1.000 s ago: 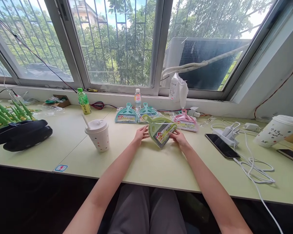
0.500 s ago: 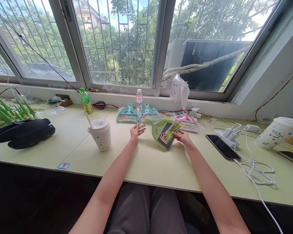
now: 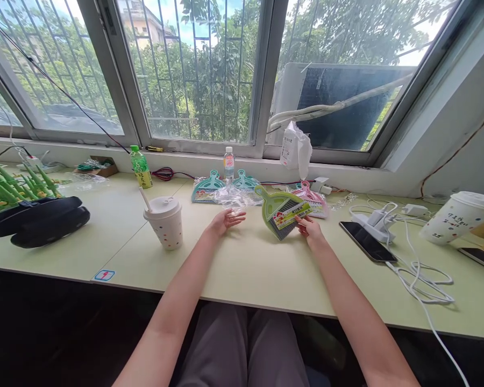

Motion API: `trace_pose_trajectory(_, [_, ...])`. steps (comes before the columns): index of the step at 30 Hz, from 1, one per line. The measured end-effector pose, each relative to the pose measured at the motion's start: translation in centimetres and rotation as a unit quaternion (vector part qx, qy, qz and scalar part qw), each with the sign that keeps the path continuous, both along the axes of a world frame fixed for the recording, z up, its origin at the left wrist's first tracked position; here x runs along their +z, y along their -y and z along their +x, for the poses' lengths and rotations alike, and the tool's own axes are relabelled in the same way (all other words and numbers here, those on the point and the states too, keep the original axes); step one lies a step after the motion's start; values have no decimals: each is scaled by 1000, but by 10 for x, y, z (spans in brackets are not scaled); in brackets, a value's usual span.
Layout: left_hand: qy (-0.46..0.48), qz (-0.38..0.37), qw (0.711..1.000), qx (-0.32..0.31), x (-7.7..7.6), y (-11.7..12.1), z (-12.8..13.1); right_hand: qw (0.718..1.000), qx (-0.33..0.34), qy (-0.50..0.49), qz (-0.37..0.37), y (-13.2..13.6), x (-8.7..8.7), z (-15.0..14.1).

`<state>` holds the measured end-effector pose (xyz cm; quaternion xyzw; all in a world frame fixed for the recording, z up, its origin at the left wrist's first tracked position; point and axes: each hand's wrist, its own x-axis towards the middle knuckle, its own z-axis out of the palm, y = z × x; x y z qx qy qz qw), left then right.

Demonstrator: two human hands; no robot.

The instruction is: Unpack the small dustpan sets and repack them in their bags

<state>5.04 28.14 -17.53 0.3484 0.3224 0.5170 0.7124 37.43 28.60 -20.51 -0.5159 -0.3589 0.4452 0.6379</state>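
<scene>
In my right hand (image 3: 307,227) is a green dustpan and brush set (image 3: 273,202), gripped at its lower right corner and tilted above the table, its handle pointing up and left. A printed label crosses the dark bristles. My left hand (image 3: 225,221) has its fingers stretched out, palm partly up, and holds nothing. Just beyond it lies a crumpled clear plastic bag (image 3: 234,196), which partly covers two teal dustpan sets (image 3: 210,188) at the back. A pink dustpan set (image 3: 315,204) in clear wrap lies behind the green one.
A lidded paper cup (image 3: 164,223) with a straw stands left of my arms, a green bottle (image 3: 141,167) behind it. On the right lie a phone (image 3: 367,243), a power strip (image 3: 377,227) and white cables. A black pouch (image 3: 40,219) is far left.
The clear bag has left my left hand and now lies against the teal sets. My left hand has opened out. The green dustpan set has shifted right and turned more upright.
</scene>
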Motion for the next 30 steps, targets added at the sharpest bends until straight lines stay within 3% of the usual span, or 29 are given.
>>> trace_pose_trajectory(3, [4, 18, 1000, -11, 0, 2, 3, 1000, 5, 19, 1, 2, 0, -2])
trace_pose_trajectory(7, [113, 41, 984, 134, 4, -1, -2, 999, 9, 30, 10, 3, 0, -3])
trace_pose_trajectory(9, [151, 49, 971, 176, 5, -3, -6, 1000, 8, 27, 10, 4, 1, -4])
trace_pose_trajectory(17, [183, 49, 967, 171, 2, -3, -7, 1000, 10, -11, -6, 5, 3, -7])
trace_pose_trajectory(22, [232, 80, 946, 211, 8, -4, -12, 1000, 20, -13, -4, 5, 3, -8])
trace_pose_trajectory(26, [216, 69, 947, 227, 9, -4, -9, 1000, 23, -1, 2, 6, 3, -9])
trace_pose_trajectory(30, [192, 111, 943, 247, 9, -3, -3, 1000, 14, 14, 2, 6, 3, -10])
